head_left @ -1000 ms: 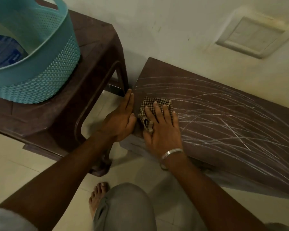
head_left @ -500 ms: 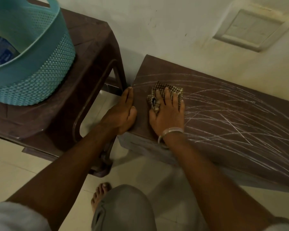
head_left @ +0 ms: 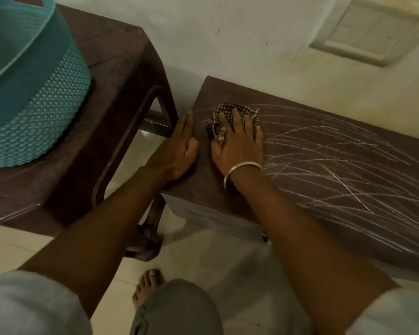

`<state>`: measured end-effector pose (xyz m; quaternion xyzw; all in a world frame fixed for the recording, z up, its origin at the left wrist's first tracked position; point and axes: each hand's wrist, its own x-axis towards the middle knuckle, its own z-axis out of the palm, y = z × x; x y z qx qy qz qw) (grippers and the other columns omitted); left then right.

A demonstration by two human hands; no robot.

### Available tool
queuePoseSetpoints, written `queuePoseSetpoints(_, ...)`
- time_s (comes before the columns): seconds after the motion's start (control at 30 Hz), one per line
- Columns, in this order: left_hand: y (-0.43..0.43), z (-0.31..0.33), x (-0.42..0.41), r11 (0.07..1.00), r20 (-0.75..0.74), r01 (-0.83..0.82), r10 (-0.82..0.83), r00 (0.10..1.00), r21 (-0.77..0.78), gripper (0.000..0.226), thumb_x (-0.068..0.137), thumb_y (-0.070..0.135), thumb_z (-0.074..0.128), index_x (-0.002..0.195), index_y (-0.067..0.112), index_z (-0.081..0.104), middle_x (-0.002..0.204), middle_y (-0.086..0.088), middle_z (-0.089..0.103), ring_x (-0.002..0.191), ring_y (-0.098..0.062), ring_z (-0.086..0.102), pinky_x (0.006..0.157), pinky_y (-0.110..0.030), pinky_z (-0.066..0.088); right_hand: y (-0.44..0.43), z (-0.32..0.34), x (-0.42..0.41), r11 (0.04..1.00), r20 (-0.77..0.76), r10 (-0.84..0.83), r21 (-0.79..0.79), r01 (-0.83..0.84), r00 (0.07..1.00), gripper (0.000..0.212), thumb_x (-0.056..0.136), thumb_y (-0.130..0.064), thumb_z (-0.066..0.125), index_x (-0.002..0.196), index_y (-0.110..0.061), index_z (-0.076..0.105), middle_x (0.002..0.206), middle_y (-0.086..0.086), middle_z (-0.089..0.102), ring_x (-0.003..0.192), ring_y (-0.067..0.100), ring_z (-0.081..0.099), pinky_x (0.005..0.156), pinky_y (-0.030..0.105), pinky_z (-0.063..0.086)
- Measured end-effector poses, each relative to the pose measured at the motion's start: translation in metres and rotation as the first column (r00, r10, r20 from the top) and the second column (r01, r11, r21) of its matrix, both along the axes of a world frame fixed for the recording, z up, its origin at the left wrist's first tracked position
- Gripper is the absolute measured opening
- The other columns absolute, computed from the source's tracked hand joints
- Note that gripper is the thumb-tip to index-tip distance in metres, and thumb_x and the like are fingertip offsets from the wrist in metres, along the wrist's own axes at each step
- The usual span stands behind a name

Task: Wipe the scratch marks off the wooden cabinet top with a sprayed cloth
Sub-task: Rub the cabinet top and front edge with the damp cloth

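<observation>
A low dark-brown cabinet top [head_left: 348,151] carries many white scratch marks [head_left: 344,180] running across its middle and right. My right hand [head_left: 240,146], with a silver bangle at the wrist, presses flat on a brown checked cloth [head_left: 237,111] near the top's far left corner. The strip of wood nearer me by the left edge looks free of marks. My left hand [head_left: 177,151] lies flat along the cabinet's left edge, fingers together, holding nothing.
A dark brown plastic table [head_left: 111,97] stands left of the cabinet with a teal perforated basket [head_left: 34,102] on it. A pale wall [head_left: 264,37] runs right behind the cabinet. My knee [head_left: 177,308] and bare foot [head_left: 148,286] are on the tiled floor below.
My right hand has pushed the cloth away from me, from the near left part of the top towards the far left corner. The left hand stays on the left edge.
</observation>
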<state>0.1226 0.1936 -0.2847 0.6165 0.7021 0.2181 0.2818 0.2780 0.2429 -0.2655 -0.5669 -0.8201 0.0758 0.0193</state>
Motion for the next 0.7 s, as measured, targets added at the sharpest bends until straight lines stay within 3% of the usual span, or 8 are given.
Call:
queuePoseSetpoints(0.2,0.035,-0.008,-0.007,0.995,0.313,-0.099,0.103,0.944,-0.029,0.054,0.109,0.037,0.017,0.16,0.022,0.007,0.167,-0.002,0.012,0.152,-0.015,0.016,0.115,-0.017,0.007,-0.04,-0.006,0.006,0.989,-0.048,0.129,0.085,-0.124,0.991,0.067,0.089,-0.046,0.034,0.152,-0.028,0.025,0.161,0.005,0.02,0.148,0.03,0.015,0.119,0.054,0.012)
queuePoseSetpoints(0.27,0.047,-0.008,-0.01,0.995,0.428,-0.09,0.096,0.899,-0.034,0.049,0.11,0.031,0.018,0.159,0.022,0.019,0.163,-0.005,0.028,0.148,-0.018,0.03,0.124,-0.031,0.017,-0.042,-0.009,0.009,0.98,-0.029,0.188,0.068,-0.186,0.982,0.068,0.086,-0.048,0.029,0.151,-0.03,0.027,0.16,0.004,0.022,0.148,0.028,0.017,0.118,0.053,0.013)
queuePoseSetpoints(0.33,0.055,-0.006,-0.01,0.999,0.461,-0.043,0.041,0.886,-0.006,0.049,0.108,0.031,0.022,0.155,0.018,0.027,0.157,-0.005,0.038,0.143,-0.015,0.038,0.122,-0.041,0.027,-0.016,-0.007,0.005,0.979,-0.016,0.199,0.057,-0.198,0.98,0.066,0.089,-0.046,0.033,0.152,-0.032,0.023,0.162,0.001,0.019,0.149,0.025,0.014,0.119,0.051,0.011)
queuePoseSetpoints(0.47,0.065,-0.005,-0.009,0.993,0.177,0.011,-0.032,0.984,0.119,0.056,0.103,0.035,0.026,0.155,0.014,0.024,0.159,-0.006,0.032,0.138,0.003,0.03,0.118,-0.016,0.022,0.04,0.003,-0.008,0.993,-0.027,0.122,0.001,-0.122,0.992,0.062,0.095,-0.044,0.039,0.153,-0.032,0.02,0.163,-0.001,0.013,0.149,0.025,0.01,0.12,0.049,0.008)
queuePoseSetpoints(0.57,0.079,-0.006,-0.017,0.997,-0.069,0.066,-0.062,0.996,0.05,0.062,0.106,0.03,0.028,0.16,0.01,0.003,0.168,-0.011,0.006,0.153,-0.015,0.01,0.121,-0.022,0.005,0.025,0.001,0.005,0.992,-0.033,0.124,0.043,-0.123,0.992,0.063,0.094,-0.045,0.038,0.153,-0.031,0.021,0.163,0.0,0.015,0.149,0.025,0.011,0.12,0.049,0.01)
queuePoseSetpoints(0.63,0.081,-0.003,-0.018,0.996,-0.13,0.083,-0.079,0.988,0.031,0.062,0.107,0.027,0.029,0.159,0.01,0.0,0.168,-0.011,0.0,0.154,-0.017,0.005,0.12,-0.022,0.003,0.005,-0.004,0.02,0.986,-0.024,0.154,0.072,-0.152,0.988,0.065,0.091,-0.046,0.035,0.152,-0.032,0.022,0.162,-0.001,0.017,0.149,0.025,0.013,0.12,0.05,0.012)
queuePoseSetpoints(0.7,0.073,0.002,-0.012,0.995,-0.197,0.094,-0.085,0.977,0.033,0.063,0.107,0.029,0.029,0.159,0.009,0.0,0.168,-0.011,-0.003,0.155,-0.021,0.002,0.125,-0.03,0.006,0.008,-0.007,0.027,0.981,-0.031,0.185,0.066,-0.183,0.982,0.065,0.089,-0.046,0.034,0.152,-0.033,0.024,0.162,-0.001,0.019,0.149,0.024,0.014,0.12,0.049,0.012)
